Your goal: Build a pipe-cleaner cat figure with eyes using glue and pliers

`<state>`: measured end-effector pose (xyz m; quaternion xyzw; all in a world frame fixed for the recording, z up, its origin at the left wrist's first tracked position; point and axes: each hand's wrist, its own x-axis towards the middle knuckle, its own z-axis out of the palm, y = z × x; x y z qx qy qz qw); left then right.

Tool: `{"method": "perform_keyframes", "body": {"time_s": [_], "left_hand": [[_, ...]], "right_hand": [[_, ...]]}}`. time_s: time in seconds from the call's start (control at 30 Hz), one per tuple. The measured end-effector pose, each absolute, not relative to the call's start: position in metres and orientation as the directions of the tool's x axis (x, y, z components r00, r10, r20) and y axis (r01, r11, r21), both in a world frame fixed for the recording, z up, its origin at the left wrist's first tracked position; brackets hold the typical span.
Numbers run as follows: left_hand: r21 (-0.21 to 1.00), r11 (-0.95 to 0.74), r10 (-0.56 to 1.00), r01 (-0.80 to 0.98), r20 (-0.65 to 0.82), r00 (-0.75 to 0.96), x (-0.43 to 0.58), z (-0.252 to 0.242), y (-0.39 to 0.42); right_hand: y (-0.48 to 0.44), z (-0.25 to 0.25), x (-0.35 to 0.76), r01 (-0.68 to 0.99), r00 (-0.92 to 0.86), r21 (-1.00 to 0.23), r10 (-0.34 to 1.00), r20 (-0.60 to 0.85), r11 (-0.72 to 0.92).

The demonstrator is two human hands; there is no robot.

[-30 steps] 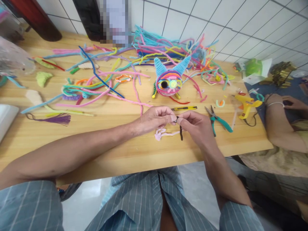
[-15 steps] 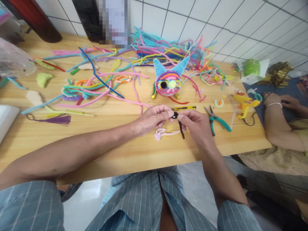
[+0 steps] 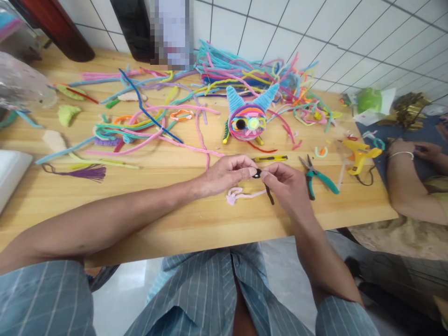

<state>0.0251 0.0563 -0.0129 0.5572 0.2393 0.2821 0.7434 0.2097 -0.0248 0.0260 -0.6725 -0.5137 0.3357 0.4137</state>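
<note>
Head camera looks down on the left hand (image 3: 224,175) and right hand (image 3: 285,184), which meet just above the near part of the pale wooden desk (image 3: 175,219). Each grip is pinched nearly closed, thumb against forefinger, on the small coiled end of a black fuzzy pipe cleaner (image 3: 258,173), which sits between the two sets of fingertips. Its loose tail hangs below the right hand's fingers down to the desk. Just under the hands lies a pale pink looped pipe cleaner (image 3: 238,194), touching neither hand. Compared with a second ago, both hands keep the same pinch in the same place, but the black tail now slants away to the right, where it then hung nearly straight down. Counted near the hands: one black pipe cleaner, one pink one, one yellow utility knife (image 3: 270,158) just beyond the fingers, one pair of teal-handled pliers (image 3: 317,176) beside the right hand, one yellow glue gun (image 3: 360,151) farther right, and one striped pipe-cleaner creature with two blue ears (image 3: 247,121) behind the knife. A co-worker's forearm (image 3: 402,177) rests at the right end of the desk.
</note>
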Motion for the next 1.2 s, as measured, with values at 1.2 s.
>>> {"method": "perform_keyframes", "body": {"time_s": [1.2], "left_hand": [[0.951, 0.143, 0.884, -0.275, 0.003, 0.467, 0.027, -0.002, 0.038]], "right_hand": [[-0.018, 0.030, 0.187, 0.308, 0.280, -0.949, 0.960, 0.027, -0.064]]}}
